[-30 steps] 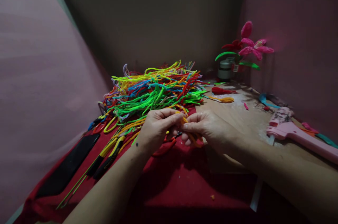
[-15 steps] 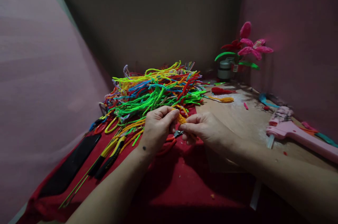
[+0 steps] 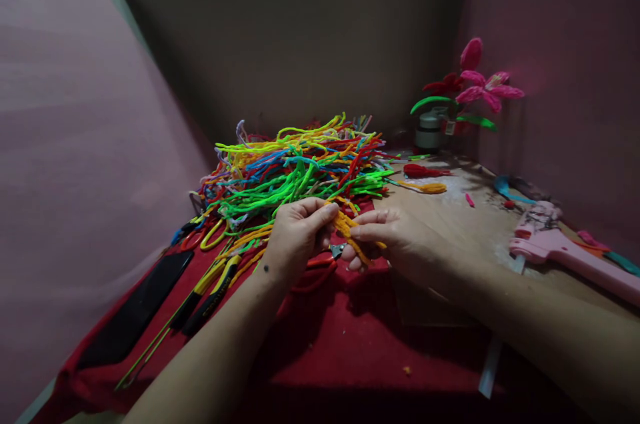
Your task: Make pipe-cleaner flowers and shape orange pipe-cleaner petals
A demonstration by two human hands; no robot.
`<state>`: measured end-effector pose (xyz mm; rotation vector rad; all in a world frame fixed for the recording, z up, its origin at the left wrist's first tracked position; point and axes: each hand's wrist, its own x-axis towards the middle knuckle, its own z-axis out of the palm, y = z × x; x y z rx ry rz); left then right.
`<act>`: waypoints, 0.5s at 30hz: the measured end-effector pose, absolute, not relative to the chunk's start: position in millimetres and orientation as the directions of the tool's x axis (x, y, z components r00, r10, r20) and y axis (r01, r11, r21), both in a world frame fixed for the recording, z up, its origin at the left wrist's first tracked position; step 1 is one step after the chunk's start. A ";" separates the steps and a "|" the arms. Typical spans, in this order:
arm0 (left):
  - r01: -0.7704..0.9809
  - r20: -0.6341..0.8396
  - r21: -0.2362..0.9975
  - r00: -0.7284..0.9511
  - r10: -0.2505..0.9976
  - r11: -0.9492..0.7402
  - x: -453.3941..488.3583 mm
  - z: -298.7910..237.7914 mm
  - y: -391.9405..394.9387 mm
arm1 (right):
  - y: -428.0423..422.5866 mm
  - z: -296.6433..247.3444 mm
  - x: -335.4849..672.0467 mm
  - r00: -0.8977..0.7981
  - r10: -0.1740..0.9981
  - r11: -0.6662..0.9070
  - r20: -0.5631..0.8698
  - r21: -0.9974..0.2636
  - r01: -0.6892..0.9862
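Observation:
Orange pipe cleaners [image 3: 345, 224], bunched together, run between my two hands above the red cloth. My left hand [image 3: 299, 227] pinches their upper end between thumb and fingers. Lower down, my right hand [image 3: 383, 237] is closed on the same bunch, with its thumb and forefinger pressed to the strands; some loose ends stick out beside its fingers. Just below and behind the hands lie red-handled cutters [image 3: 320, 263], partly hidden by my left hand. A large heap of coloured pipe cleaners [image 3: 295, 177] lies beyond my hands.
A pink glue gun [image 3: 555, 244] rests at the right on the board [image 3: 450, 217], near finished red [image 3: 423, 171] and orange pieces [image 3: 425, 188]. Yellow-black pliers [image 3: 213, 301] and a black phone-like slab [image 3: 137, 311] lie left. Pink flowers [image 3: 487, 87] stand in a grey pot [image 3: 429, 131].
My right hand has shifted slightly and its fingers have opened out along the bunch, so more of the orange strands show. My left hand keeps its pinch. The view has moved a little.

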<state>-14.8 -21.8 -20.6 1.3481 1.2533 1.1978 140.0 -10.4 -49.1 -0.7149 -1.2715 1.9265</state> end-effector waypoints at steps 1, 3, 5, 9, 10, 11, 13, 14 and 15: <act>0.119 0.075 0.990 0.013 0.997 -0.076 -14.6 -20.4 -22.3 | -10.6 -48.6 139.7 -0.589 0.805 -0.264 -0.073 -0.933 -0.244; 0.135 0.088 0.987 0.010 0.996 -0.088 -13.7 -19.6 -23.4 | -11.1 -47.3 139.1 -0.575 0.813 -0.263 -0.093 -0.939 -0.220; 0.148 0.097 0.984 0.006 0.995 -0.097 -12.3 -18.6 -24.5 | -11.5 -46.4 138.5 -0.568 0.817 -0.255 -0.098 -0.945 -0.204; 0.177 0.126 0.976 -0.001 0.992 -0.123 -10.0 -17.8 -26.0 | -11.6 -46.3 137.7 -0.564 0.822 -0.221 -0.083 -0.958 -0.182; 0.190 0.133 0.973 -0.005 0.991 -0.130 -9.6 -18.0 -26.2 | -11.8 -46.3 137.6 -0.560 0.825 -0.208 -0.077 -0.963 -0.174; 0.202 0.142 0.970 -0.008 0.990 -0.137 -9.4 -18.3 -26.4 | -12.2 -46.2 137.5 -0.552 0.831 -0.189 -0.069 -0.968 -0.163; 0.228 0.157 0.962 -0.004 0.988 -0.152 -9.5 -19.3 -26.5 | -13.6 -45.2 137.4 -0.532 0.845 -0.147 -0.055 -0.980 -0.133; 0.234 0.158 0.960 0.006 0.987 -0.155 -9.8 -19.9 -26.4 | -14.5 -44.4 137.3 -0.520 0.852 -0.133 -0.054 -0.984 -0.115; 0.236 0.151 0.960 0.021 0.988 -0.152 -10.1 -20.4 -26.4 | -15.4 -43.5 137.2 -0.511 0.858 -0.126 -0.057 -0.987 -0.101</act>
